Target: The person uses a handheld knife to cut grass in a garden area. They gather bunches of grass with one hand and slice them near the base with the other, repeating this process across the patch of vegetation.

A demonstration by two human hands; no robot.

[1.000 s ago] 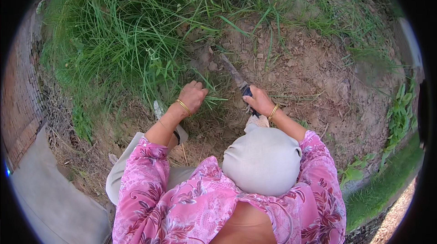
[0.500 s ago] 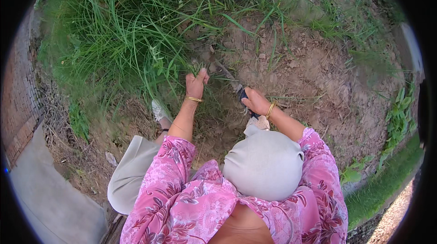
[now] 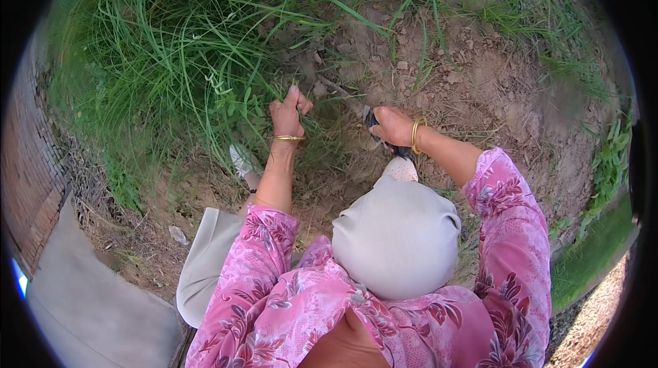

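Observation:
My left hand (image 3: 289, 113) is closed round a few grass blades at the right edge of a tall green clump (image 3: 185, 45). Clenched in my right hand (image 3: 396, 126) is a black-handled tool (image 3: 371, 118), probably a sickle. Its narrow, soil-coloured blade (image 3: 334, 87) reaches forward and left, low over the ground, beyond my left hand. The blade's far end is hard to make out among soil and grass. The two hands are apart, with trampled, dry grass between them.
Bare, crumbly soil (image 3: 480, 80) with scattered straw spreads at the right. My light shoes (image 3: 241, 161) stand among the grass, and my bent knee (image 3: 397, 244) rises between my arms. Brick paving (image 3: 34, 162) and a grey slab (image 3: 103, 292) border the left side.
My right hand has moved a little forward and to the right with the tool. The left hand has shifted slightly forward, still gripping grass. The whole view has also shifted slightly.

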